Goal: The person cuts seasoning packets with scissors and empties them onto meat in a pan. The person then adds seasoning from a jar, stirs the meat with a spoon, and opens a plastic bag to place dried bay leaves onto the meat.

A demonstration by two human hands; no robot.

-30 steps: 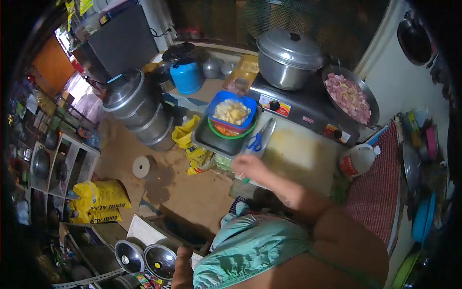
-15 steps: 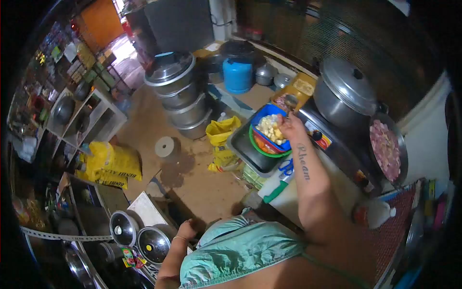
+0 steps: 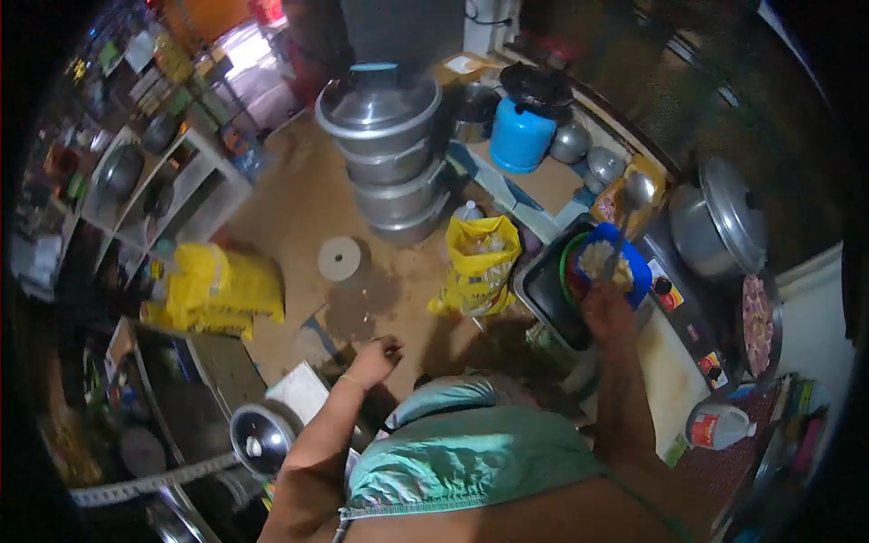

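Note:
My right hand [image 3: 608,312] is closed round the handle of a large metal serving spoon [image 3: 639,192], whose bowl points up and away. The spoon crosses above a blue basket [image 3: 641,276] holding pale, chopped pieces [image 3: 597,261]. A green basket [image 3: 568,271] shows beneath the blue one, over a black tray [image 3: 534,285]. My left hand [image 3: 376,360] hangs over the floor, fingers loosely curled and apart, with nothing visible in it. Right of the baskets is a gas stove [image 3: 674,294], and a pan of sliced pink meat [image 3: 757,317] stands beyond it.
Stacked metal pots [image 3: 385,172] stand on the floor ahead, near a blue gas cylinder [image 3: 522,138]. A yellow bag [image 3: 482,271] is by the tray. A lidded pot [image 3: 715,226] sits at the stove. Lower left are a pot lid [image 3: 261,439] and shelves [image 3: 181,380].
My right hand has lifted the serving spoon out of the yellow container behind the blue basket and drawn it nearer. My left hand has moved up and forward. The view has shifted.

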